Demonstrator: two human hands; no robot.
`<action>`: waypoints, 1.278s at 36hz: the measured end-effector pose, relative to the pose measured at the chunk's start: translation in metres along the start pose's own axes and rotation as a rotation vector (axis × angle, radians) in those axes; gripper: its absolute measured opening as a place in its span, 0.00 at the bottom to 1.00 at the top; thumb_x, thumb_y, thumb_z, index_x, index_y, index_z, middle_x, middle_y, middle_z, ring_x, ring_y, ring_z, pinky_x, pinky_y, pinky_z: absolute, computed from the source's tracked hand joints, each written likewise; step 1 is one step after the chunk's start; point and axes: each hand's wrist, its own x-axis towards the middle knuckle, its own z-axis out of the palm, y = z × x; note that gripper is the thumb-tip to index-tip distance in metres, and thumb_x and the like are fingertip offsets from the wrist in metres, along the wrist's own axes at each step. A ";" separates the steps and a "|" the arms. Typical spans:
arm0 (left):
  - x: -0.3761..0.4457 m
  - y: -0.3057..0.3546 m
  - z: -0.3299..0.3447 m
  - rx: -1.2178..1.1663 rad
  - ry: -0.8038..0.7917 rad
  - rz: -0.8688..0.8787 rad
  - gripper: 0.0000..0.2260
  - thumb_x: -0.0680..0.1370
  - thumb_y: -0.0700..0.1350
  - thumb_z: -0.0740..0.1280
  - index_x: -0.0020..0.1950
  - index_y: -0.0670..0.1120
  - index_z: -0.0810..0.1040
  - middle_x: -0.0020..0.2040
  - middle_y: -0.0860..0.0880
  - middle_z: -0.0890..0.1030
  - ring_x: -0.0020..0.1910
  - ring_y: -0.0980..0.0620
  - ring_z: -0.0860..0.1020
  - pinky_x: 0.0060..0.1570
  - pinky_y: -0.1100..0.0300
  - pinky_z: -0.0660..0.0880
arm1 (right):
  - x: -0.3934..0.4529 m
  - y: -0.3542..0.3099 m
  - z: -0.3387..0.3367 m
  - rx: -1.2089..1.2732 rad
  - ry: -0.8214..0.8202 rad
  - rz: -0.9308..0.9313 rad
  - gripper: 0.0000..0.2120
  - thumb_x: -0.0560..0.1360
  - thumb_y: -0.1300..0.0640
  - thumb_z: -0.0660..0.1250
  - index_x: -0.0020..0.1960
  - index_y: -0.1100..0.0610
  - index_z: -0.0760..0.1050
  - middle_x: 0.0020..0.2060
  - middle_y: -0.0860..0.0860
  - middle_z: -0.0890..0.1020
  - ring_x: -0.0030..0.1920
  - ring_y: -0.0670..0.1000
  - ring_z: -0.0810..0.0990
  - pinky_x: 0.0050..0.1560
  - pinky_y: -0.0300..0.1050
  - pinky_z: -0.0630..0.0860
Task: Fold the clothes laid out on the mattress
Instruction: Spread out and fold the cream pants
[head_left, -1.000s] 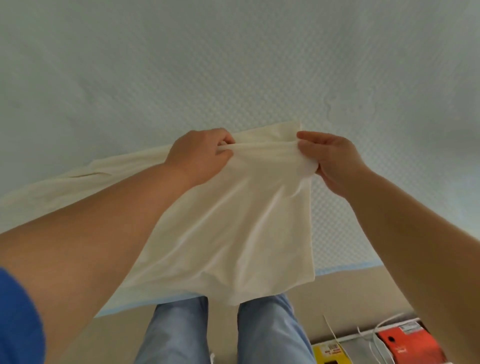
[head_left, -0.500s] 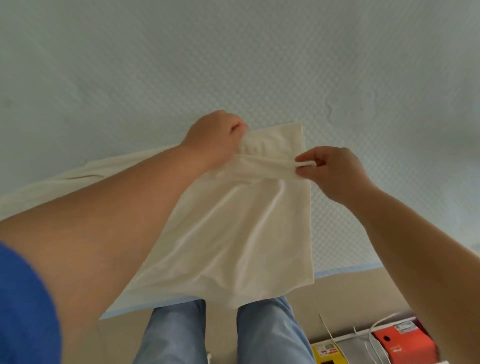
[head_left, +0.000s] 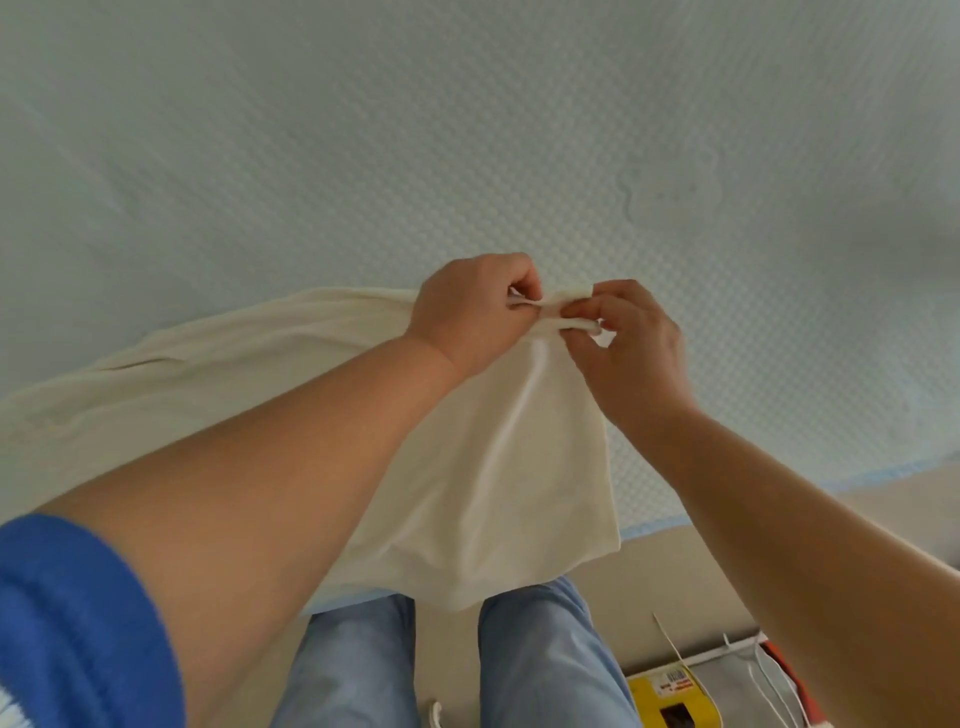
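1. The mattress (head_left: 467, 130) holds one cream cloth (head_left: 467, 467), its near end hanging over the edge above my knees; I judge the folding barely begun.
2. Both arms reach forward, hands meeting at the lifted far edge.
3. My left hand (head_left: 467, 312) and right hand (head_left: 628, 343) each pinch that edge.

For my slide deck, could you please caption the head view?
Both hands, left hand and right hand, pinch one bunched edge of a cream cloth above the pale mattress.
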 end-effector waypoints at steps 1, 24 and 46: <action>-0.005 0.001 0.000 -0.008 -0.001 0.000 0.02 0.72 0.45 0.69 0.44 0.49 0.80 0.40 0.55 0.79 0.44 0.52 0.78 0.47 0.57 0.74 | -0.006 0.002 0.001 -0.005 0.037 -0.022 0.06 0.73 0.58 0.69 0.49 0.54 0.82 0.49 0.40 0.73 0.49 0.43 0.73 0.47 0.27 0.64; 0.008 0.036 -0.029 -0.063 0.022 -0.086 0.11 0.75 0.47 0.69 0.56 0.50 0.81 0.47 0.57 0.81 0.46 0.61 0.78 0.45 0.73 0.69 | -0.028 -0.018 -0.040 0.045 -0.035 -0.437 0.03 0.69 0.63 0.73 0.42 0.56 0.83 0.68 0.61 0.67 0.70 0.60 0.61 0.68 0.50 0.57; -0.041 -0.032 -0.088 -0.019 -0.107 -0.124 0.07 0.74 0.40 0.68 0.46 0.51 0.83 0.44 0.52 0.81 0.44 0.55 0.76 0.43 0.69 0.67 | -0.012 -0.044 -0.065 0.130 -0.018 -0.239 0.10 0.70 0.59 0.72 0.42 0.44 0.79 0.39 0.34 0.76 0.41 0.30 0.74 0.44 0.21 0.66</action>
